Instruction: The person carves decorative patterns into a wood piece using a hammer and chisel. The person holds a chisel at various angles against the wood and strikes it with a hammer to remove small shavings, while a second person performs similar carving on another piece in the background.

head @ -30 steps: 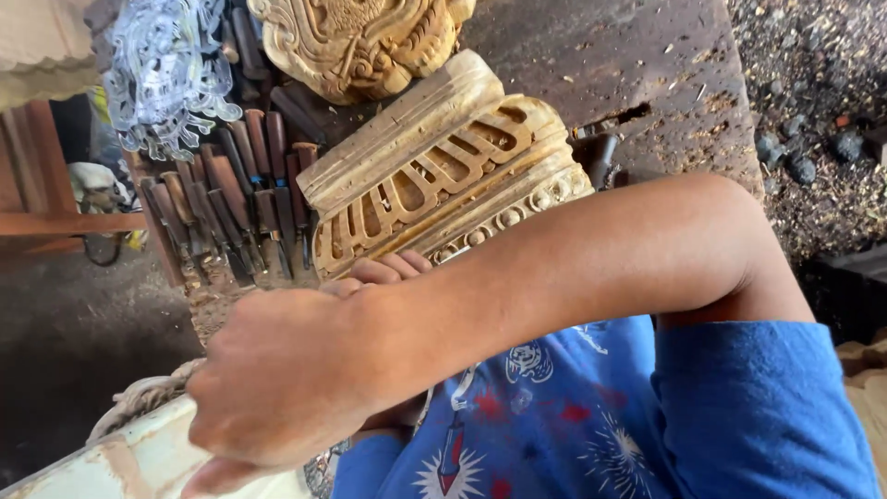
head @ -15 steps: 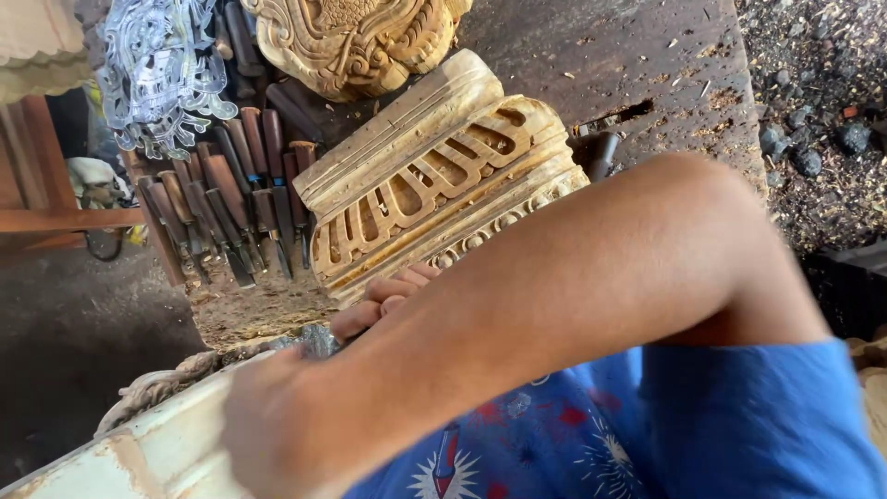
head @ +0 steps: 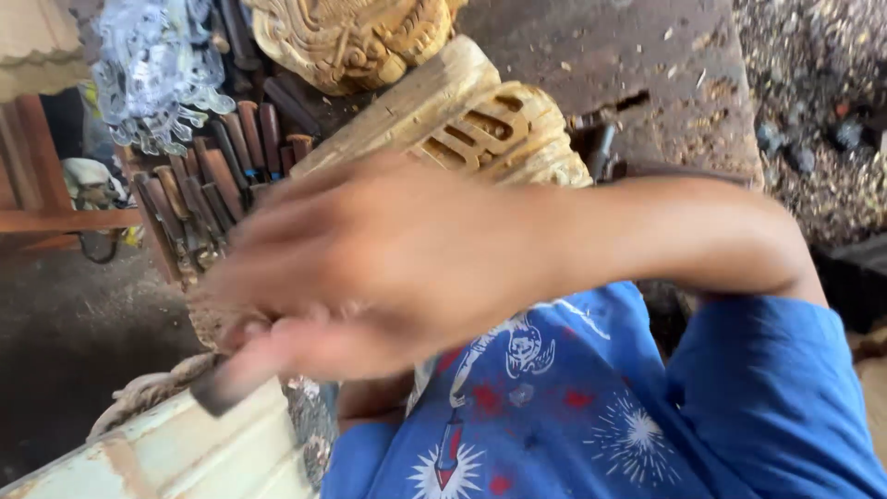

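Note:
My right hand fills the middle of the view, blurred by motion, its arm reaching in from a blue sleeve on the right. Its fingers point left and look spread. A pale shape with a dark squared tip sticks out below them; I cannot tell whether it is a tool or my thumb. It hovers over a pale painted wooden piece with rope along its edge. Behind it lies a carved openwork wooden block. My left hand is hidden; only a bit of forearm shows underneath.
A row of wooden-handled chisels stands left of the block. A carved golden-brown figure lies at the top, with a bundle of clear plastic pieces at top left. A dark slab and chip-strewn ground are at the right.
My right hand has swung up and toward the camera from the lower left, now covering much of the carved block. The left fingers seen earlier are now hidden.

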